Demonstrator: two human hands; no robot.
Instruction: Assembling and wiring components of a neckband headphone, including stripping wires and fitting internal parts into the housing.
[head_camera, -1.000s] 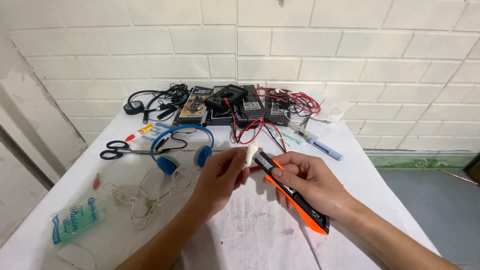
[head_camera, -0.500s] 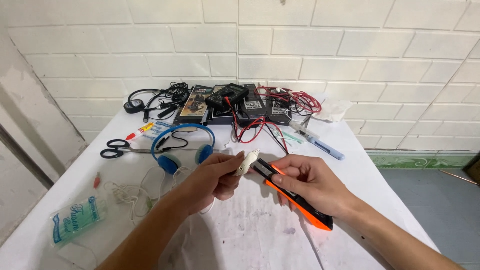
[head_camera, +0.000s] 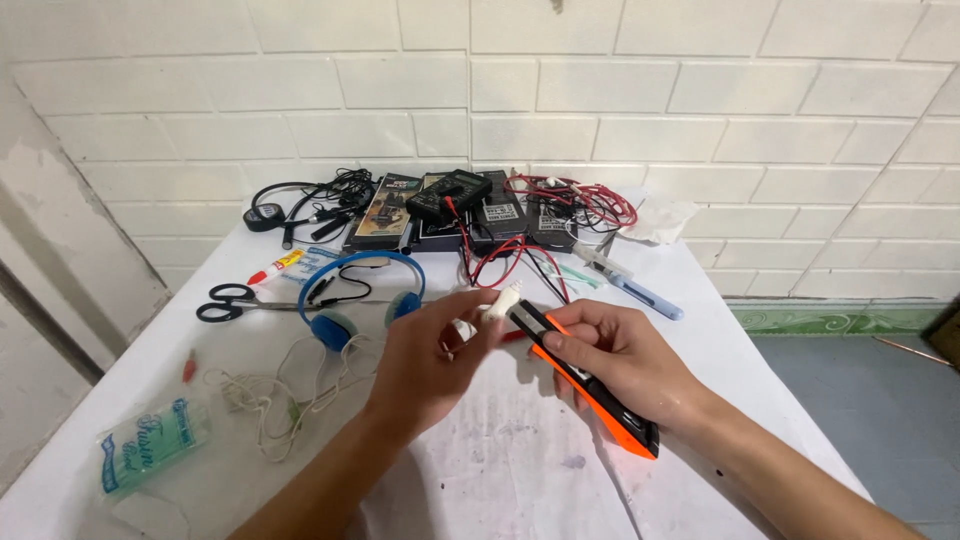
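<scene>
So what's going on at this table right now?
A person works at a white table against a tiled wall. The right hand grips an orange and black utility knife, its tip brought against a small white part pinched in the left hand. Blue headphones, scissors, white earphones and a pile of black meters with red leads lie around.

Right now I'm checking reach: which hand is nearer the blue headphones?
Left. The left hand sits just right of the headphones, almost beside one ear cup. The right hand is farther right, holding the orange cutter.
</scene>
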